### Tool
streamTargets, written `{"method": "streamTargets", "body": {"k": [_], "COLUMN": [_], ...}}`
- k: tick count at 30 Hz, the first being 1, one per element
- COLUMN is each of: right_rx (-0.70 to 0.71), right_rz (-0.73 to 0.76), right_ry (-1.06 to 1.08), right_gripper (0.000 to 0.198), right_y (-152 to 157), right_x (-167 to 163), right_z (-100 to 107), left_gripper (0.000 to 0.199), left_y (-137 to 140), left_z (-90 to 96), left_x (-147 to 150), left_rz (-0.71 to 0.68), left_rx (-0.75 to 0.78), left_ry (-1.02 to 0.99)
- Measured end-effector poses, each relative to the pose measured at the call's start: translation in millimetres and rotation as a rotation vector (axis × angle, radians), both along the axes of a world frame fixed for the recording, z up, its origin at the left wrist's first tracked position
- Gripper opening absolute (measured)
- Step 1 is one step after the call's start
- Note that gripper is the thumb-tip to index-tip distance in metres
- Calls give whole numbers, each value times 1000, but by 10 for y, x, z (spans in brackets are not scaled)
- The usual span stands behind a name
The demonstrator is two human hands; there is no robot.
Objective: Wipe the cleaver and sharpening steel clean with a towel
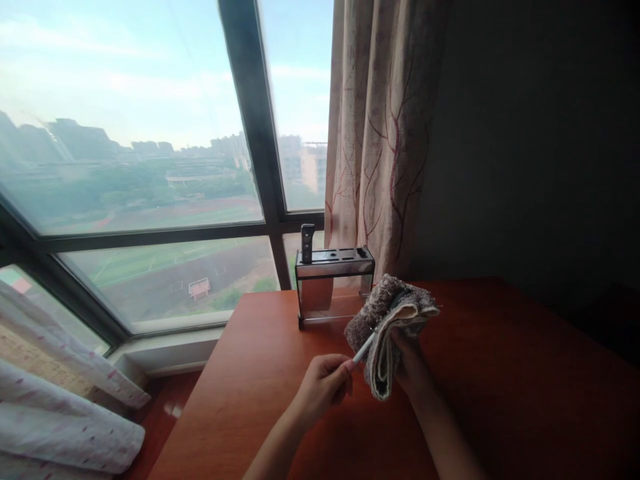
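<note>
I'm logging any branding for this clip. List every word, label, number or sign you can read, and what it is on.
None can be read.
Knife holder: bare metal front, no label visible.
Cloth in the right hand: no tag showing.
Thin white utensil in the left hand: no marking legible.
Buildings outside the window: too blurred for signs.

Hands: left (323, 381) gripping white handle (363, 348), right (413, 367) in folded cloth (387, 327).

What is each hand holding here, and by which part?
Left hand grips a slim white-handled utensil by its handle end; right hand holds a folded cloth from underneath.
</note>
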State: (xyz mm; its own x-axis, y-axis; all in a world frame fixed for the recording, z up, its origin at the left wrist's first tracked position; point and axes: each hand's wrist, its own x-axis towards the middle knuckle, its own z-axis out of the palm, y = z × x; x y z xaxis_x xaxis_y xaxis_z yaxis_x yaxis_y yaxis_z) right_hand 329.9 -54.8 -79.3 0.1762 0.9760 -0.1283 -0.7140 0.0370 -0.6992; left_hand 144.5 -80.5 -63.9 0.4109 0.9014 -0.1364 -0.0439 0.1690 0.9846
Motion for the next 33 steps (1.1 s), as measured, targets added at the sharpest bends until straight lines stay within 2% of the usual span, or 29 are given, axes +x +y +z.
{"method": "streamTargets", "body": {"k": [3,5,7,9,11,13,18,21,25,33], "right_rx": [-23,-48,-55,-39,-20,-24,-33,-29,-26,0], "right_rz": [92,175,183,128,58,-8,-126,-161,-202,-200], "right_ry": [14,18,21,12,-18,-49,-45,-32,8,116], "right_gripper": [44,45,45,43,42,41,44,44,41,38], "right_y": [-34,-53,-56,-40,-10,25,78,81,85,94], "right_x": [29,43,54,56,47,29,3,28,104,250], "right_z": [-86,-130,-132,-89,-22,37,76,75,90,57], "left_gripper": [44,45,46,47,48,46,28,28,28,26], "left_y": [-33,-43,-36,-15,5,11,-33,-59,-80,-86], "left_z": [42,47,28,-5,-34,-56,-114,-142,-133,-131], "left_x": [-20,-21,1,42,83,105,64,42,60,55], "left_rz": [-143,-193,-156,-84,-25,39,341,406,381,330], "left_rx": [-140,-179,-168,-114,-14,164,770,985,1114,1187], "left_ry": [-96,-112,-104,-78,-21,110,691,904,1002,1017]}}
